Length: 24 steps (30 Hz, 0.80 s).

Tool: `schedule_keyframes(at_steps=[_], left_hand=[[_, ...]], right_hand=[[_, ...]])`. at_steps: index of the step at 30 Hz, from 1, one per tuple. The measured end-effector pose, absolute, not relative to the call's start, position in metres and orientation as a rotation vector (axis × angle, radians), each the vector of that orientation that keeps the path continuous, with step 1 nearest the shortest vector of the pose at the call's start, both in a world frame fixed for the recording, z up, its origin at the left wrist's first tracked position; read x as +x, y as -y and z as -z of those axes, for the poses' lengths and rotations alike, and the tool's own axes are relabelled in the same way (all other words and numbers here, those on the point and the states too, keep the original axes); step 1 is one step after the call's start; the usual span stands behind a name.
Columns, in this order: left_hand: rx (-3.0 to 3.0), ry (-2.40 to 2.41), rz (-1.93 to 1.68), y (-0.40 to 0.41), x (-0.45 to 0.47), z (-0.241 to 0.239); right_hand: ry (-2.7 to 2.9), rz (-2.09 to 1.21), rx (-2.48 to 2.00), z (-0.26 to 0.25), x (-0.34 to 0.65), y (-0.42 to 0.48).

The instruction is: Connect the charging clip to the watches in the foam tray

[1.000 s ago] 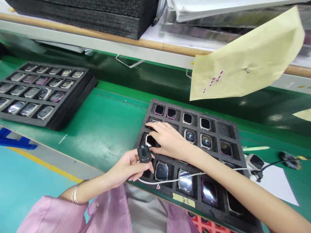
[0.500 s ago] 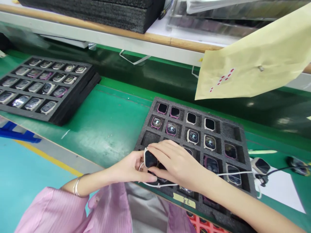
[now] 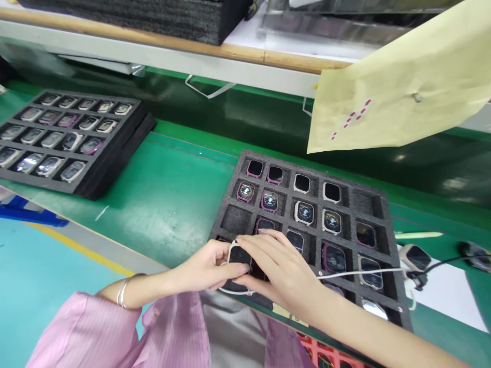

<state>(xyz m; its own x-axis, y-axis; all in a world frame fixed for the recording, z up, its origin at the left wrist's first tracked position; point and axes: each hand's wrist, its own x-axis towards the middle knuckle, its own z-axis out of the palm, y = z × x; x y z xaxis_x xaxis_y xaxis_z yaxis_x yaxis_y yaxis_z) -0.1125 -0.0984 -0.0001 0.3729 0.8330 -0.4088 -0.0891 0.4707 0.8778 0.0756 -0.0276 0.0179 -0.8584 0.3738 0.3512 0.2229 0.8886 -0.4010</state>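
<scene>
Both hands meet over the near left corner of a dark foam tray [image 3: 264, 159] of smartwatch bodies. My left hand [image 3: 215, 267] is closed around a pale-framed smartwatch [image 3: 239, 256] with a dark screen, its thumb lying across the lower part of the face. From the other side my right hand [image 3: 274, 263] is curled over the watch, its fingertips at the right edge and top. A white cable [image 3: 360, 272] runs under the right hand and shows again below the watch. Whether the cable is attached to the watch is hidden.
Another foam tray of watches [image 3: 82, 176] sits on a stack at left. Right of the near tray are a loose watch [image 3: 415, 256], white paper [image 3: 452, 291], a black cable [image 3: 441, 267] and a pale green stick [image 3: 419, 235]. A yellow sheet [image 3: 383, 107] hangs from the shelf [image 3: 291, 64].
My left thumb has moved up onto the watch face. The watch stays between both hands, and the right hand has shifted slightly down. The view has tilted a little.
</scene>
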Motion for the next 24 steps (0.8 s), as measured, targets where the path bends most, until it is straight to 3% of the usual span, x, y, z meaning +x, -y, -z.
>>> schedule_keyframes(at_steps=[9,15,18,24], left_hand=[[0.844,-1.047,-0.745,0.101,-0.110,-0.004],[0.847,-1.041,-0.756,0.100,-0.106,-0.003],[0.830,-0.969,-0.776,0.096,-0.103,-0.005],[0.693,-0.643,-0.708,0.090,-0.093,-0.006]], right_hand=[[2.923,-0.130,-0.678,0.002,0.125,0.066],[2.939,-0.151,-0.683,0.011,0.137,0.059],[2.915,-0.382,-0.612,0.002,0.138,0.038],[2.271,-1.357,-0.446,-0.029,0.121,0.007]])
